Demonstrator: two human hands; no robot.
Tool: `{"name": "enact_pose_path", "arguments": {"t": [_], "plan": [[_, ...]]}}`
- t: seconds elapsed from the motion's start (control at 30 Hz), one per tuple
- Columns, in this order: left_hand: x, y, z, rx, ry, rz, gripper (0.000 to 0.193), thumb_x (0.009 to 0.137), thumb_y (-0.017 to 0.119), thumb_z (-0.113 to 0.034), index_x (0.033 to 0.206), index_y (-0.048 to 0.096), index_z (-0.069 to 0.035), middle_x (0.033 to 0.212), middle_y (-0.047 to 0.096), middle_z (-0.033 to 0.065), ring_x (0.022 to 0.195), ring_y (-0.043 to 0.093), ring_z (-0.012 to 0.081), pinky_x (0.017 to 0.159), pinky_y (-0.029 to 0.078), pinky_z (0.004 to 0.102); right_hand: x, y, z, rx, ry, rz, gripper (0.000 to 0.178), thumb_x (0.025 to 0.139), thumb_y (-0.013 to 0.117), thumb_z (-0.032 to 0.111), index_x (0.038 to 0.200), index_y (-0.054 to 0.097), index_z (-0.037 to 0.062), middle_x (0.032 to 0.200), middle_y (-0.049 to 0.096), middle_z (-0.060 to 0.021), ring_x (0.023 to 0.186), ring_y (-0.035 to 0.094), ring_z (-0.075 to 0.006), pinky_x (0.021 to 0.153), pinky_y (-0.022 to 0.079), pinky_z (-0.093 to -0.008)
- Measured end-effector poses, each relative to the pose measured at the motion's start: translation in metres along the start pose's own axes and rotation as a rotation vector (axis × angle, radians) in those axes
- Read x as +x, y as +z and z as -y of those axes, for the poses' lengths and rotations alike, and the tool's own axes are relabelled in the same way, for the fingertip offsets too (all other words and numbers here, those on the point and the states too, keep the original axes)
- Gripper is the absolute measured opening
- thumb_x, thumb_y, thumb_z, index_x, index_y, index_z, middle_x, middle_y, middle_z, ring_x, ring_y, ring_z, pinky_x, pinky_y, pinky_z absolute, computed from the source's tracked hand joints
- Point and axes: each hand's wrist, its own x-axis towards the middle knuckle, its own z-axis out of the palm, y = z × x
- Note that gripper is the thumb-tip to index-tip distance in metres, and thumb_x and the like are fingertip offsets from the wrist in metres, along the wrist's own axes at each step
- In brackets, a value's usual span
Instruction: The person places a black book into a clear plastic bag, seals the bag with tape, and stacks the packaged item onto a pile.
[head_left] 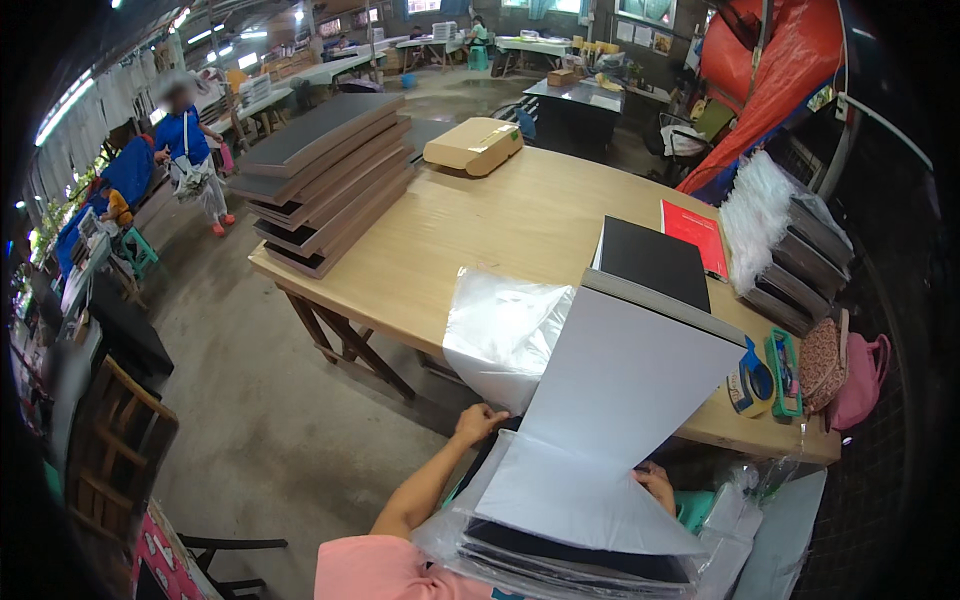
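A large white panel (pixel 625 370) slopes from the table's near edge down toward my lap, joined to a black-covered book or album (pixel 655 262) lying on the table. Its lower part meets a clear plastic sleeve (pixel 560 490) on top of several dark, plastic-wrapped boards (pixel 580 555) on my lap. My left hand (pixel 480 423) is closed in a pinch at the left side, by the sleeve's edge. At the right side my right hand (pixel 655 486) has its fingers bent round the edge, partly hidden by the panel. Another clear plastic bag (pixel 505 325) drapes over the table edge.
On the wooden table (pixel 500 225) stand a stack of dark boards (pixel 325 180), a tan case (pixel 474 146), a red booklet (pixel 694 236), plastic-wrapped boards (pixel 800 245), tape rolls (pixel 750 385), a green tray (pixel 785 375) and pouches (pixel 865 375). A person (pixel 187 150) stands at the left.
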Motion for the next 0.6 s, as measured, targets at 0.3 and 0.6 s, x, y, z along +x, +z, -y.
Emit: {"name": "enact_pose_path", "arguments": {"t": [0.3,0.6], "plan": [[-0.032,-0.100,-0.111,0.080,1.025,-0.440,0.027,0.073,0.054,0.003,0.099,0.057,-0.002,0.106,0.058,0.0151,0.099,0.056,0.0331,0.085,0.046,0.0383,0.044,-0.054,-0.070,-0.655,-0.093,-0.557,0.026,0.061,0.072,0.004,0.085,0.065,-0.0024,0.080,0.066,-0.0146,0.070,0.062,-0.0225,0.066,0.050,-0.0310],[0.082,-0.157,-0.142,0.195,0.787,-0.406,0.021,0.079,0.053,-0.006,0.100,0.054,-0.012,0.091,0.057,0.0158,0.082,0.059,0.0355,0.070,0.048,0.0440,-0.055,-0.010,0.201,-0.550,-0.354,0.244,0.029,0.074,0.067,0.003,0.098,0.051,-0.0026,0.071,0.061,-0.0118,0.063,0.064,-0.0203,0.054,0.053,-0.0291]]}}
